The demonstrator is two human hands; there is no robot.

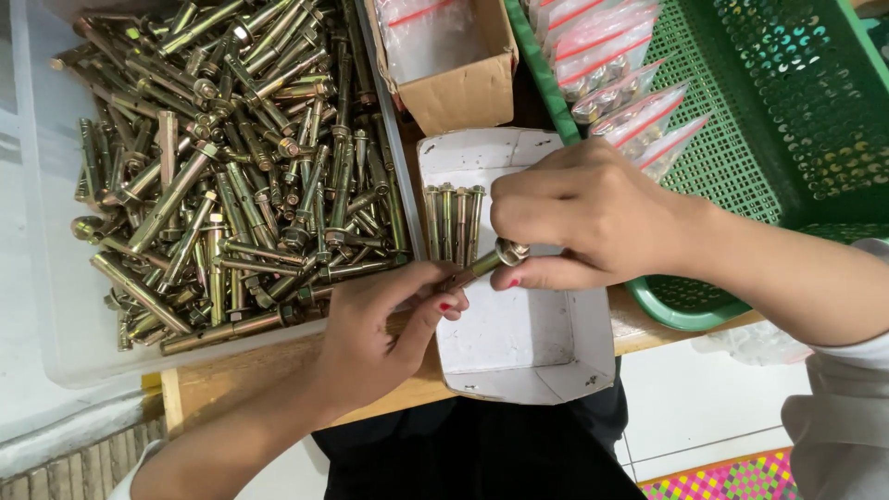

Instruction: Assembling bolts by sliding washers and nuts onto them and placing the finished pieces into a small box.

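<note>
My left hand (370, 333) grips the shaft of a brass-coloured anchor bolt (480, 266) over a shallow white cardboard tray (519, 343). My right hand (583, 218) pinches the nut and washer at the bolt's head end. Several similar bolts (454, 222) lie side by side in the tray's far part, just beyond my fingers.
A clear plastic bin (56, 306) heaped with loose anchor bolts (231, 157) fills the left. A small brown carton (463, 93) holds empty zip bags. A green mesh basket (787, 111) at right holds filled zip bags (620, 83). All rest on a wooden tabletop (241, 380).
</note>
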